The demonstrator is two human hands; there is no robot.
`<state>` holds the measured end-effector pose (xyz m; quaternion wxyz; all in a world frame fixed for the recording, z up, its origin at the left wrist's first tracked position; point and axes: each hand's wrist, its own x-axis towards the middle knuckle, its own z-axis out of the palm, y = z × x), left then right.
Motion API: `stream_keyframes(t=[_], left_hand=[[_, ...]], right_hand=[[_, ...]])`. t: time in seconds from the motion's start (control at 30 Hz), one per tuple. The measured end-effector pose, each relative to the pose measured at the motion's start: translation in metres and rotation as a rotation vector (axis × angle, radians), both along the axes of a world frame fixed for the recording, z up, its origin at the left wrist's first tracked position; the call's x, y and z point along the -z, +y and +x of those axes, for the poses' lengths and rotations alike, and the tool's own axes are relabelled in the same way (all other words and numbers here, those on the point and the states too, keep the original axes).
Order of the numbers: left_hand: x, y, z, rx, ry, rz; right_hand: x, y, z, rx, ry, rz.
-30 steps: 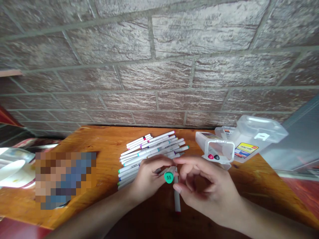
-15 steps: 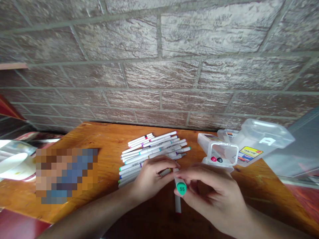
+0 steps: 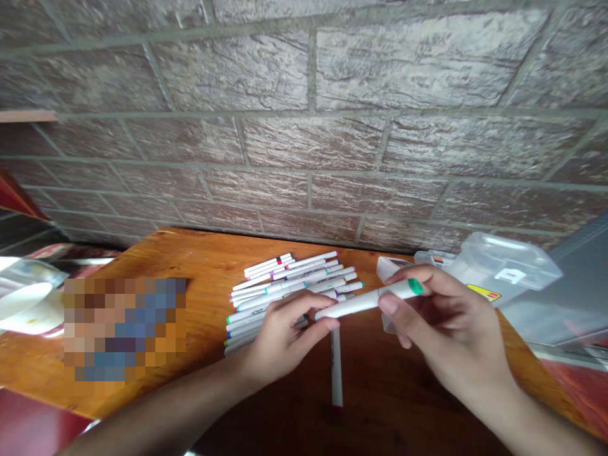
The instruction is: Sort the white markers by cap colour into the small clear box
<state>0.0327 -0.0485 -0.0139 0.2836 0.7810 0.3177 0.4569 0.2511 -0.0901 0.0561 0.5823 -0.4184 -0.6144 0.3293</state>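
Observation:
A white marker with a green end (image 3: 354,306) is held nearly level between my two hands. My right hand (image 3: 456,329) pinches it near the green end, thumb in front and fingers behind. At the other end, my left hand (image 3: 289,332) has its thumb and fingers closed around the tip. A second white marker with a dark red end (image 3: 336,373) lies on the table below them, pointing toward me. Behind my left hand is a pile of white markers (image 3: 289,285) with coloured ends, partly hidden by that hand.
A clear plastic case with a yellow label (image 3: 515,266) stands at the right, beside a smaller clear container (image 3: 389,269) mostly behind my right hand. White cups (image 3: 28,307) and a pixelated patch (image 3: 128,329) are at the left of the wooden table (image 3: 199,253). A brick wall (image 3: 304,145) rises behind.
The green-ended marker has swung from pointing at me to lying crosswise, its green end now at the right. My right hand has moved up and right, covering the small container's front.

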Motion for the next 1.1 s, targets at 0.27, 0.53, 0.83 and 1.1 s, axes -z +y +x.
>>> stream_keyframes(t=[0.27,0.53,0.83,1.1], left_hand=[[-0.004,0.000,0.000,-0.003,0.030,-0.025],[-0.001,0.000,0.000,-0.057,-0.025,-0.039],[-0.003,-0.002,0.001,0.024,0.000,-0.092],[-0.004,-0.002,-0.001,0.063,-0.004,-0.085]], right_hand=[[0.003,0.013,0.010,-0.074,0.199,-0.137],[0.004,0.015,0.012,-0.046,0.141,-0.149],[0.004,0.018,0.014,-0.062,0.128,-0.181],[0.006,0.019,0.013,-0.036,0.124,-0.167]])
